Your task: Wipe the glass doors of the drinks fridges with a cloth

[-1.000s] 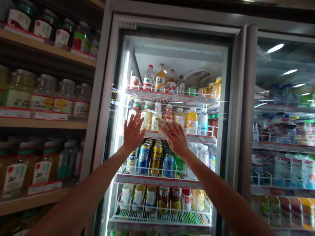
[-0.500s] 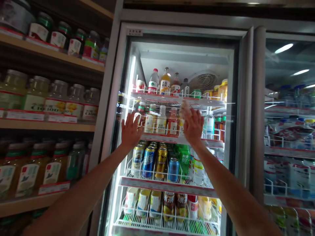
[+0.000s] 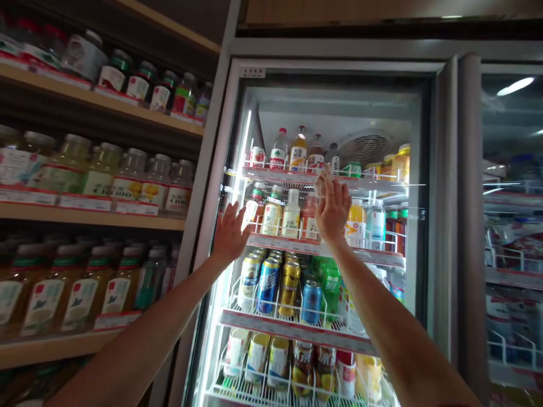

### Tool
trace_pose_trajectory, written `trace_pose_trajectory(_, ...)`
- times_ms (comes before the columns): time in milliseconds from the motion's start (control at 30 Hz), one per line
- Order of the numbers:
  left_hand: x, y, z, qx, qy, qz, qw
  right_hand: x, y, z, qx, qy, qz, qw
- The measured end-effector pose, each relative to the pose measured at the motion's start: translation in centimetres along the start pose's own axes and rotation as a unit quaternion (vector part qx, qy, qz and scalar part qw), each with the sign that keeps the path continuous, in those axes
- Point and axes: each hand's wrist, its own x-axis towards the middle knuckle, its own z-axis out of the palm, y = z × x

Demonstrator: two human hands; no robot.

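Observation:
My right hand (image 3: pixel 334 212) is raised to the glass door (image 3: pixel 309 102) of a lit drinks cooler, fingers together over a crumpled pale cloth (image 3: pixel 323 182). The cloth shows above and left of the fingertips, in front of the upper shelf's edge. At the left side of the same door, my left hand (image 3: pixel 229 234) has its fingers spread, with its palm toward the pane and nothing in it; whether it touches the glass is unclear. Behind the glass stand juice bottles (image 3: pixel 291 213), gold and blue cans (image 3: pixel 290 287) and a green bottle (image 3: pixel 330 280).
Wooden shelves (image 3: pixel 102 217) on the left carry rows of bottled drinks and jars. The cooler's metal frame (image 3: pixel 443 198) runs down the right side of the door. Beyond it, a second glass-fronted cooler (image 3: pixel 515 249) holds packaged goods on wire racks.
The view has swung left and slightly up. Against the cooler, my right hand with the cloth has shifted left and a little up. My left hand has also moved slightly left across the door.

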Motion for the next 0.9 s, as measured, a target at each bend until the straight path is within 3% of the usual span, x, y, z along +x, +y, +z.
trace_pose_trajectory(100,0.2,0.8,0.0,-0.037,0.031,0.004,0.999,-2.3,-3.4,0.9,0.043,-0.100,-0.171,0.979)
trace_pose_trajectory(167,0.5,2.5,0.2,-0.098,0.071,0.023,0.992,-4.3,-5.8,1.5,0.058,-0.149,-0.233,0.959)
trace_pose_trajectory(233,0.8,5.0,0.9,-0.178,0.088,0.061,0.978,-5.6,-7.0,1.7,0.054,-0.150,-0.201,0.966)
trace_pose_trajectory(300,1.0,7.7,1.9,-0.233,0.081,0.087,0.965,-6.1,-6.6,1.4,0.038,-0.133,-0.149,0.979)
trace_pose_trajectory(400,1.1,10.5,3.6,-0.221,0.087,0.078,0.968,-5.7,-3.4,-0.1,0.007,-0.132,-0.162,0.978)
trace_pose_trajectory(467,1.5,10.6,4.2,-0.185,0.095,0.074,0.975,-5.0,0.1,-1.7,-0.022,-0.128,-0.171,0.977)
trace_pose_trajectory(600,3.8,6.8,3.6,-0.150,0.097,0.099,0.979,-3.5,7.8,-4.6,-0.103,-0.052,-0.059,0.992)
trace_pose_trajectory(700,6.0,4.6,2.9,-0.124,0.174,0.036,0.976,-3.4,11.2,-5.6,-0.136,-0.024,-0.006,0.990)
trace_pose_trajectory(767,6.5,6.0,3.2,-0.119,0.192,0.023,0.974,-3.7,11.8,-5.7,-0.137,-0.038,-0.028,0.989)
trace_pose_trajectory(900,5.5,12.6,4.9,-0.132,0.093,0.166,0.973,-4.4,11.4,-5.7,-0.131,-0.050,-0.060,0.988)
